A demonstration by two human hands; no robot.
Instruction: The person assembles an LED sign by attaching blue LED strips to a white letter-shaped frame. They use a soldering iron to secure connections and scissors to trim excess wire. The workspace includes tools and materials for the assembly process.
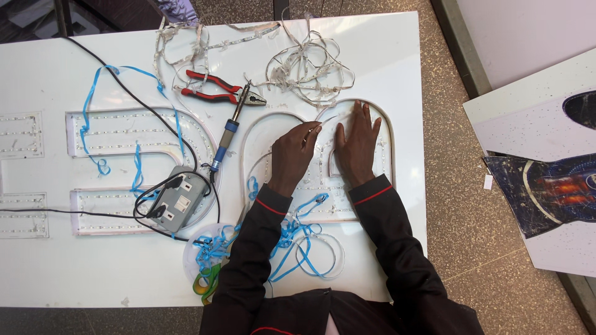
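I am pinching the thin light strip in my left hand, laying it into the arched letter channel at 12 o'clock on the table, while my right hand is pressing flat, fingers spread, steadying it.

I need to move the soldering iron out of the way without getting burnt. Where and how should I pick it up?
Grip the blue-handled soldering iron by its blue handle, coming from above near the cord end. It lies flat on the white sign board with its metal tip pointing up toward the red-handled pliers, so probably keep fingers off that end.
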